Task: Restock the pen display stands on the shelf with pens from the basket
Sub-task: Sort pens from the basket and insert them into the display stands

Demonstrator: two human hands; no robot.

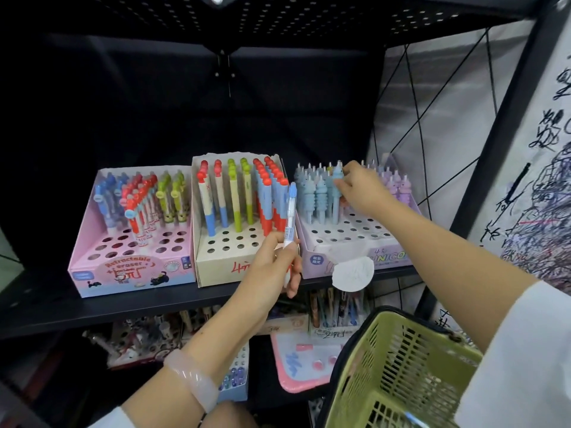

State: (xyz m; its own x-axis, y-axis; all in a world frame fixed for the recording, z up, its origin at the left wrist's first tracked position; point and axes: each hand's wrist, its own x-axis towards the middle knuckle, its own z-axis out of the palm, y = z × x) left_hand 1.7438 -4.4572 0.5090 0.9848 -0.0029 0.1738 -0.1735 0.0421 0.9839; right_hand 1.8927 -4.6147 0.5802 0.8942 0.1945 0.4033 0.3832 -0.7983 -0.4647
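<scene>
- Fingers of the right hand [360,188] pinch the top of a pale blue ridged pen [336,193] standing in the lilac display stand [355,242] at the shelf's right end; whether its tip sits in a hole is hard to tell.
- Fingers of the left hand [272,267] curl round the lower barrel of a clear pen with a blue cap [290,217], held upright before the front edge of the shelf [148,307].
- Beige middle stand [222,261] carries red-, green- and blue-topped pens, with bare holes in its front rows.
- Pink stand [92,273] sits at the left, touching the beige one, partly filled.
- Green basket [398,366] hangs below the right forearm, under the shelf's front right corner.
- Pale bracelet [191,381] circles the left wrist.
- Lower shelf holds more stationery.
</scene>
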